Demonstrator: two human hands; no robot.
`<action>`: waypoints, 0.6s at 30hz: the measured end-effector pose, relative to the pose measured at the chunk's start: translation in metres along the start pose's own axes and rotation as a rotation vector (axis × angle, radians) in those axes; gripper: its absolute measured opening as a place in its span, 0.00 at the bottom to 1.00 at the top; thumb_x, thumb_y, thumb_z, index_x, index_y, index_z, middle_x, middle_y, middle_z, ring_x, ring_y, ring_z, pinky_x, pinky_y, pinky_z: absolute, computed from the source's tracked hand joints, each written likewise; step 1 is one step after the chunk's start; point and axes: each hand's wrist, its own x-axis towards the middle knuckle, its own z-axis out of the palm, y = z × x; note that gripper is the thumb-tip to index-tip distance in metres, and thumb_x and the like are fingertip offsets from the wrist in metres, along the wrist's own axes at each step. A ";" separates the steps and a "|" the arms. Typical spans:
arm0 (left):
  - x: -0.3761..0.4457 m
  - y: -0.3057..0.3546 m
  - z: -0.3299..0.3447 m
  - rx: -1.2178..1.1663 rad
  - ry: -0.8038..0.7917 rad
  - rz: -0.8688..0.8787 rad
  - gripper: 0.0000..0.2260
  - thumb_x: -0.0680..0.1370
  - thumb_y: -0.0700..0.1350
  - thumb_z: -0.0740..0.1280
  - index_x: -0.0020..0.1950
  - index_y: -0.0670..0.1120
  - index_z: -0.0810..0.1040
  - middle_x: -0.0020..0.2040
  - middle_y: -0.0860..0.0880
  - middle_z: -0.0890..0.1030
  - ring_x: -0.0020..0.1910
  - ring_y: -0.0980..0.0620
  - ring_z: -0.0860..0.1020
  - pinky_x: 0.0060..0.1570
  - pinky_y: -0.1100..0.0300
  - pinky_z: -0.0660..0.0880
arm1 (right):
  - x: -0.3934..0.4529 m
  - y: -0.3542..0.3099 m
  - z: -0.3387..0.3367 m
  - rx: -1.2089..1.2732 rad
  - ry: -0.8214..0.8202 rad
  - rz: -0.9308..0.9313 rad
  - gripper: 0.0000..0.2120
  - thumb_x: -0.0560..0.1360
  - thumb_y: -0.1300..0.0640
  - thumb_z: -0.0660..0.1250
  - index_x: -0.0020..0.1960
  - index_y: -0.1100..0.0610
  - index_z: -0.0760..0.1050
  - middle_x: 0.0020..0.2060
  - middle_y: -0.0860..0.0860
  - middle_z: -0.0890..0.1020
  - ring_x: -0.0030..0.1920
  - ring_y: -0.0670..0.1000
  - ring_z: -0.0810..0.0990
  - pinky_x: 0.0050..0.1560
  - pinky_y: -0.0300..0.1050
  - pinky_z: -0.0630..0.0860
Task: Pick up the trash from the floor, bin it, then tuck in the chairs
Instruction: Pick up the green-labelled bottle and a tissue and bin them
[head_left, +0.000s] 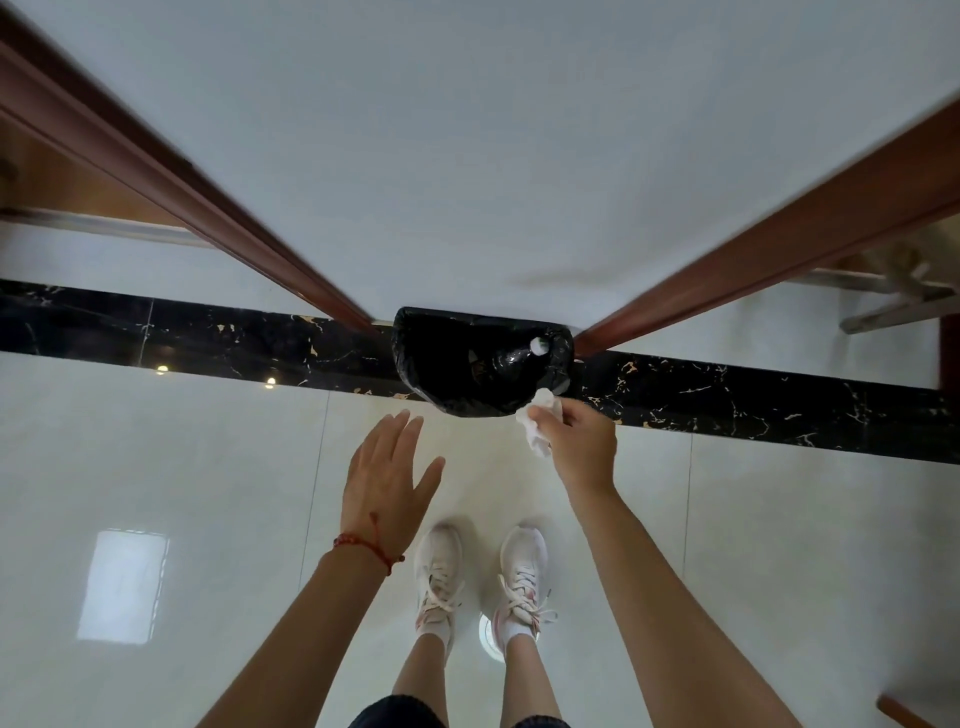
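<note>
A bin (415, 358) lined with a black bag stands against the white wall, on the black marble floor strip. A plastic bottle (511, 358) lies inside it, cap up at the right. My right hand (579, 441) is shut on a crumpled white tissue (537, 423), held just at the bin's near right rim. My left hand (387, 480) hovers open, fingers spread, below and left of the bin, holding nothing. No chair is plainly in view.
Brown wooden door frames (234, 228) (779, 249) slant away on both sides of the wall. A metal-legged piece of furniture (893, 306) shows at the far right. My feet in white sneakers (483, 577) stand on glossy pale tiles.
</note>
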 end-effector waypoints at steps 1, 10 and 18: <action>0.000 -0.002 -0.002 0.011 0.003 0.005 0.29 0.74 0.57 0.51 0.64 0.37 0.72 0.63 0.38 0.75 0.64 0.37 0.72 0.60 0.43 0.68 | 0.005 -0.003 0.007 -0.005 -0.008 -0.010 0.07 0.69 0.59 0.71 0.34 0.59 0.76 0.26 0.48 0.73 0.30 0.45 0.70 0.29 0.30 0.64; 0.005 -0.019 -0.018 0.035 0.073 0.026 0.27 0.75 0.55 0.52 0.62 0.36 0.73 0.62 0.37 0.76 0.62 0.36 0.73 0.59 0.43 0.68 | 0.040 -0.025 0.048 0.021 0.012 -0.089 0.14 0.70 0.59 0.70 0.37 0.70 0.72 0.31 0.60 0.78 0.34 0.59 0.75 0.36 0.49 0.71; 0.007 -0.009 -0.023 0.025 0.080 0.041 0.27 0.75 0.55 0.53 0.62 0.37 0.73 0.61 0.37 0.76 0.61 0.37 0.74 0.59 0.44 0.69 | 0.025 -0.018 0.031 -0.143 -0.031 -0.143 0.21 0.75 0.55 0.66 0.65 0.63 0.71 0.63 0.57 0.76 0.61 0.55 0.75 0.60 0.43 0.70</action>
